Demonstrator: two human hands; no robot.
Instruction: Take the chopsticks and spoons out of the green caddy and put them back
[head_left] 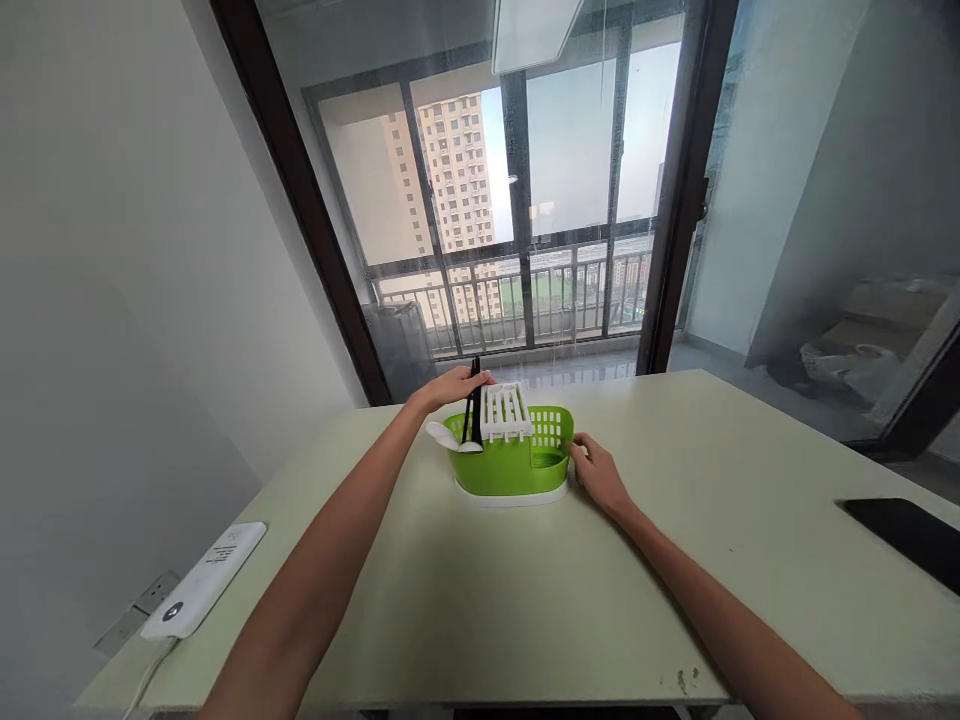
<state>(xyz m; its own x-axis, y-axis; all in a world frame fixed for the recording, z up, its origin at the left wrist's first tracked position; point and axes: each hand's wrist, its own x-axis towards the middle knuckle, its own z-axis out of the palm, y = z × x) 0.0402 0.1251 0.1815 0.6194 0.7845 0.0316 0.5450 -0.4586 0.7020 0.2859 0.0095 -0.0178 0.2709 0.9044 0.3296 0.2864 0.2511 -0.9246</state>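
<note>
At the far middle of a pale table (pixel 750 520), a left hand (pixel 450 385) pinches black utensils (pixel 473 405) upright over a green basket (pixel 510 462) with a white slotted insert (pixel 506 410). The right hand (pixel 598 475), fingers loosely curled, rests against the basket's side. Markings on the white power strip (pixel 204 580) are too small to read.

No legible text, brand, number or sign is found. The white power strip (pixel 204 580) at the table's (pixel 525 600) left edge bears dark markings on its top face and a round dark mark near its end; both are too small and blurred to read. The green basket (pixel 514 465) carries no visible label. The dark flat object (pixel 904 535) at the right shows no readable marking.
</note>
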